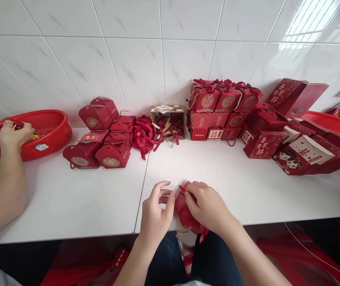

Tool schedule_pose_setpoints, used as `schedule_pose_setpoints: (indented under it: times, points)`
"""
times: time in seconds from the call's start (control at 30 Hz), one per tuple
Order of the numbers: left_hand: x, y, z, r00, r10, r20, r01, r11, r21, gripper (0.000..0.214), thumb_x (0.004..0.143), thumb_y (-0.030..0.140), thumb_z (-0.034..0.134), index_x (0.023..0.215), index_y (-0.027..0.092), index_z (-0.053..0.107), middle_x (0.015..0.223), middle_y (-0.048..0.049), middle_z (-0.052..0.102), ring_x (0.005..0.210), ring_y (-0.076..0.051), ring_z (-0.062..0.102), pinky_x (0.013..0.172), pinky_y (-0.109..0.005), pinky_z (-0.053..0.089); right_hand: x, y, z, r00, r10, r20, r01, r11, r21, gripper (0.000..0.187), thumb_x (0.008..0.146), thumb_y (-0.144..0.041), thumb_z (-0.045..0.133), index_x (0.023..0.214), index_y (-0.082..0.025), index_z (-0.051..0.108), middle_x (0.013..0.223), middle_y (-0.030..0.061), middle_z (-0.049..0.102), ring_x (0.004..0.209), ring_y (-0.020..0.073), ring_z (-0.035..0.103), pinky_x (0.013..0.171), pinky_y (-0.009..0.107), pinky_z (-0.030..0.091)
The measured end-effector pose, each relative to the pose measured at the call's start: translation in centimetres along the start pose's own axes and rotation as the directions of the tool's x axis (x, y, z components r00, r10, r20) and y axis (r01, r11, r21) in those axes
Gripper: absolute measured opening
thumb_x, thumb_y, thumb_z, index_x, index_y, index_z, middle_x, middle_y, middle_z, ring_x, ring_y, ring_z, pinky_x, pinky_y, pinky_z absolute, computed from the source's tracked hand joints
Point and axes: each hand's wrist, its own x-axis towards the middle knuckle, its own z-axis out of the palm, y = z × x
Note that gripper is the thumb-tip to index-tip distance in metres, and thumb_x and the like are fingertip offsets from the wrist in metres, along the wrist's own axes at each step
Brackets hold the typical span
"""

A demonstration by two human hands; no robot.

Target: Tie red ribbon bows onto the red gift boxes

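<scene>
A small red gift box with a twisted gold cord handle is at the table's front edge, between my hands. My left hand is beside it, fingers spread and curved, the thumb tip touching the box's left edge. From the right, my right hand closes over the box, thumb and index bent together near its top. A bright red pointed piece shows at those fingertips; its kind is unclear. Below my right hand hangs a red ribbon end. The right hand hides part of the box.
Folded red boxes stand back left, beside a heap of red ribbons and an open carton. Stacked boxes and flat bags are right. Another person's hands work over a red basket.
</scene>
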Motion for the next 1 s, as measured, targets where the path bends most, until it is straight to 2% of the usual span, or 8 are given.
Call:
schedule_pose_setpoints:
  times: [0.27, 0.43, 0.57, 0.67, 0.77, 0.83, 0.9, 1.0]
  points:
    - [-0.2, 0.6, -0.4, 0.993, -0.054, 0.105, 0.056, 0.998, -0.010, 0.030, 0.093, 0.044, 0.042, 0.110, 0.022, 0.055, 0.078, -0.0028, 0.069, 0.070, -0.017, 0.067, 0.059, -0.025, 0.053, -0.1, 0.5, -0.8, 0.992, -0.100, 0.071, 0.096, 0.994, 0.054, 0.023, 0.091, -0.016, 0.040, 0.077, -0.019, 0.058, 0.076, 0.0032, 0.063, 0.074, 0.0167, 0.056, 0.066, 0.027, 0.039]
    - [0.8, 1.0, -0.2, 0.973, 0.042, 0.229, -0.055, 0.997, 0.055, 0.028, 0.093, 0.042, 0.044, 0.080, 0.021, 0.058, 0.072, -0.0003, 0.064, 0.064, -0.014, 0.061, 0.055, -0.023, 0.048, 0.0, 0.4, -1.1, 0.977, -0.193, 0.085, 0.189, 0.981, 0.048, 0.025, 0.093, -0.016, 0.040, 0.079, -0.019, 0.061, 0.076, 0.0036, 0.061, 0.074, 0.0166, 0.056, 0.071, 0.029, 0.042]
    - [1.6, -0.5, -0.9, 0.978, 0.046, 0.202, -0.092, 0.970, 0.225, 0.029, 0.090, 0.040, 0.045, 0.072, 0.022, 0.059, 0.066, -0.0006, 0.065, 0.061, -0.016, 0.060, 0.055, -0.024, 0.045, -0.8, 1.2, -1.6, 0.979, -0.200, -0.046, 0.205, 0.967, 0.153, 0.017, 0.093, -0.023, 0.046, 0.098, -0.021, 0.062, 0.098, 0.0076, 0.062, 0.092, 0.0206, 0.057, 0.083, 0.035, 0.045]
    - [2.4, -3.2, -3.2, 0.988, -0.120, 0.093, 0.038, 0.788, 0.615, 0.030, 0.084, 0.036, 0.048, 0.059, 0.022, 0.057, 0.056, -0.0017, 0.062, 0.053, -0.019, 0.058, 0.046, -0.025, 0.037, -2.9, 3.5, -1.7, 0.962, -0.053, -0.269, 0.142, 0.935, 0.324, 0.020, 0.093, -0.031, 0.048, 0.110, -0.024, 0.057, 0.119, 0.0105, 0.055, 0.112, 0.0243, 0.052, 0.091, 0.038, 0.044]
    - [3.2, -5.7, -5.5, 0.982, -0.177, -0.067, 0.164, 0.616, 0.771, 0.025, 0.077, 0.036, 0.053, 0.057, 0.021, 0.059, 0.066, -0.0088, 0.065, 0.064, -0.028, 0.061, 0.049, -0.030, 0.039, -5.6, 6.1, -0.9, 0.936, 0.161, -0.313, -0.002, 0.892, 0.451, 0.019, 0.094, -0.038, 0.047, 0.102, -0.024, 0.056, 0.109, 0.0082, 0.060, 0.104, 0.0229, 0.057, 0.086, 0.036, 0.047]
    - [3.4, -6.1, -5.6, 0.989, -0.082, -0.126, 0.148, 0.695, 0.704, 0.022, 0.078, 0.040, 0.054, 0.072, 0.020, 0.063, 0.083, -0.0128, 0.066, 0.083, -0.033, 0.062, 0.059, -0.036, 0.046, -7.1, 7.1, 0.1, 0.933, 0.276, -0.230, -0.132, 0.857, 0.498, 0.023, 0.094, -0.042, 0.046, 0.100, -0.023, 0.056, 0.104, 0.0074, 0.062, 0.098, 0.0222, 0.058, 0.079, 0.034, 0.049]
    - [3.4, -5.4, -4.4, 0.996, 0.000, -0.087, 0.043, 0.871, 0.490, 0.027, 0.082, 0.045, 0.052, 0.090, 0.021, 0.062, 0.099, -0.0118, 0.065, 0.098, -0.030, 0.060, 0.075, -0.039, 0.049, -7.8, 7.2, 1.3, 0.939, 0.325, -0.115, -0.220, 0.822, 0.526, 0.028, 0.093, -0.046, 0.044, 0.103, -0.023, 0.056, 0.107, 0.0084, 0.062, 0.097, 0.0228, 0.058, 0.070, 0.032, 0.050]
    - [2.6, -3.1, -1.3, 0.982, 0.002, 0.188, -0.012, 0.999, 0.048, 0.028, 0.087, 0.047, 0.050, 0.097, 0.022, 0.056, 0.104, -0.0071, 0.063, 0.095, -0.021, 0.062, 0.078, -0.032, 0.051, -7.7, 6.5, 2.8, 0.962, 0.267, -0.056, -0.191, 0.808, 0.557, 0.027, 0.093, -0.045, 0.045, 0.103, -0.022, 0.056, 0.106, 0.0079, 0.063, 0.098, 0.0220, 0.057, 0.077, 0.033, 0.048]
